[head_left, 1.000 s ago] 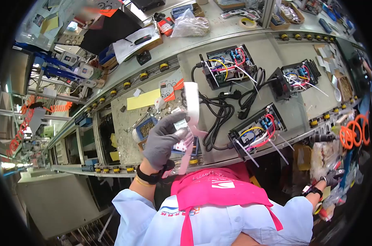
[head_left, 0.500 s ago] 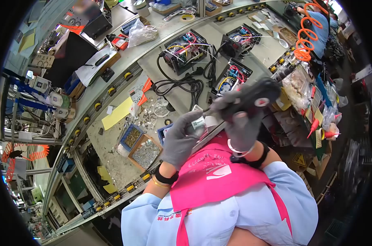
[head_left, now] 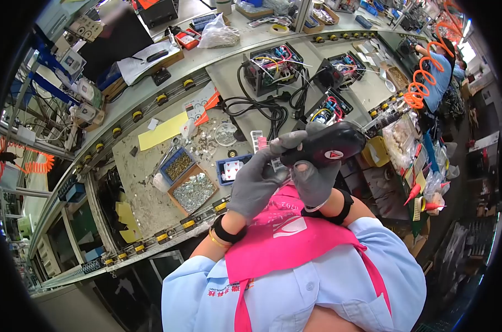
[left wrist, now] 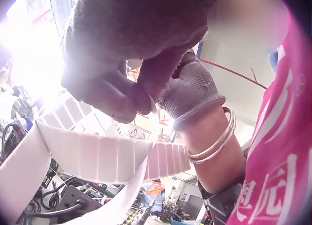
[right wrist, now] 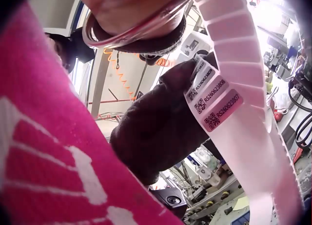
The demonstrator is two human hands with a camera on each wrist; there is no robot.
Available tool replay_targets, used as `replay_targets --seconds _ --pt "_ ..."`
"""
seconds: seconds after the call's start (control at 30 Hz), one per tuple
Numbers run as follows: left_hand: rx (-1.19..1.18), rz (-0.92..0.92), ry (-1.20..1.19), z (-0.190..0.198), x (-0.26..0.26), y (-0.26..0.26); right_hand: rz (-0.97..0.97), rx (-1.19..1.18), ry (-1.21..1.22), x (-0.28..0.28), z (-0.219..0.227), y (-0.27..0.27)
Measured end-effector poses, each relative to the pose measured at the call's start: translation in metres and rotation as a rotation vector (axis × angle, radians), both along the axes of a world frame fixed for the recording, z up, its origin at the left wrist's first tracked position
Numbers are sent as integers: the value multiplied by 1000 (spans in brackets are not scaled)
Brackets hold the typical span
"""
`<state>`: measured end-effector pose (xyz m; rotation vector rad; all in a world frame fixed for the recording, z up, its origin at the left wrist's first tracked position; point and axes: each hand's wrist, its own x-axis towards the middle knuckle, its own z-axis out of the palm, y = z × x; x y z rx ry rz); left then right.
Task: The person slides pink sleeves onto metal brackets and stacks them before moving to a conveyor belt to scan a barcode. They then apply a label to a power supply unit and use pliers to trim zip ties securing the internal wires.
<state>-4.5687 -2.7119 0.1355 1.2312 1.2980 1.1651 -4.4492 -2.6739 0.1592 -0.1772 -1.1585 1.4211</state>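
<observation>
My gloved left hand [head_left: 256, 185] pinches a long strip of white labels [left wrist: 97, 154], which hangs down in loops. In the right wrist view, several labels [right wrist: 214, 101] carry printed square codes and numbers. My gloved right hand [head_left: 320, 180] grips a black, rounded handheld device [head_left: 339, 143] with a round red-and-white emblem. Both hands are close together in front of the pink apron [head_left: 295, 232], their fingers near each other at the device's left end. Part of the strip [head_left: 256, 137] shows beyond the left hand; the rest is hidden behind the hands in the head view.
Open electronic units [head_left: 270, 66] with coloured wires and black cables [head_left: 262, 113] lie on the bench. Trays of small metal parts [head_left: 193, 191] and a blue tray [head_left: 229, 170] stand near the front edge. Tools [head_left: 414, 193] hang at right, near another person [head_left: 436, 72].
My right hand has come from the right-hand side with the black device to meet the left hand. The left hand keeps the label strip. The head view has turned rightward.
</observation>
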Motion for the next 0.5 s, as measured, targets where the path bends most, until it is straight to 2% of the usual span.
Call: replay_targets --seconds 0.1,0.2,0.3,0.4,0.5 --pt "-7 -2 -46 -8 -2 3 27 23 8 -4 1 4" --pt "-36 -7 -138 3 -2 5 18 9 -5 -6 0 6" --pt "15 -21 -43 -1 -4 9 -23 -2 -61 -2 -8 9" --pt "15 -32 -78 -11 -4 14 -31 18 -88 -1 -9 13" --pt "-8 -69 -30 -4 -7 17 -25 3 -79 -3 -1 13"
